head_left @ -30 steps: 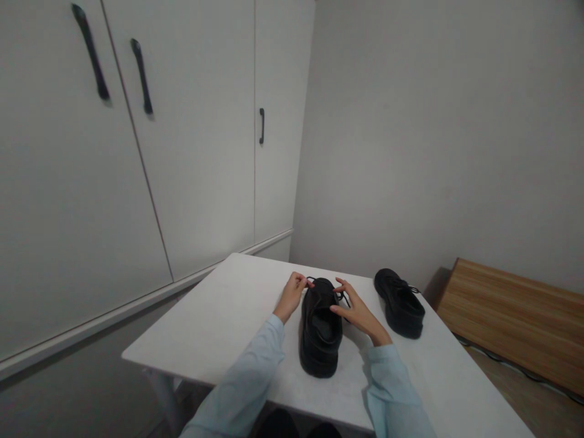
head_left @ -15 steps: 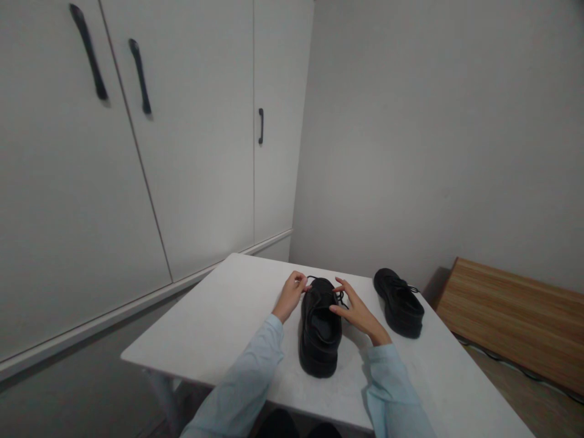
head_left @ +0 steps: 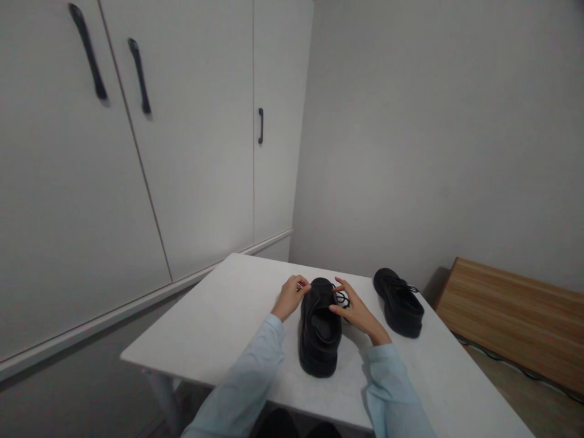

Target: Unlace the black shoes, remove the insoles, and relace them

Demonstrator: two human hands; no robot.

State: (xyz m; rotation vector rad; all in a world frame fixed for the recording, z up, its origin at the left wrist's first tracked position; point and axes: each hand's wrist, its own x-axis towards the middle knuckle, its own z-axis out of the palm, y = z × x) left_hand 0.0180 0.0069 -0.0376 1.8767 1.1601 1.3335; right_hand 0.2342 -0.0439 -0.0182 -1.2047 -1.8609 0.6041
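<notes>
A black lace-up shoe [head_left: 320,340] stands upright on the white table [head_left: 219,322], its heel toward me. At the upper left side of the shoe is my left hand [head_left: 291,295], thumb and fingertips pinched together; whatever is between them is too small to make out. My right hand [head_left: 358,310] is on the shoe's right side, fingers spread, with the thumb at the tongue and the index finger near the laces. Loops of black lace [head_left: 342,298] stick out to the right, beside the right fingers.
A second black shoe [head_left: 401,307] stands near the table's right edge. Beyond that edge lies a wooden board [head_left: 515,322] with a cable along it. White cabinets [head_left: 201,152] with dark handles rise at the left, and a plain wall at the back.
The lace that arched from my left fingertips over the shoe's toe no longer shows there. My left fingertips have closed in slightly on the shoe. My right hand has hardly moved.
</notes>
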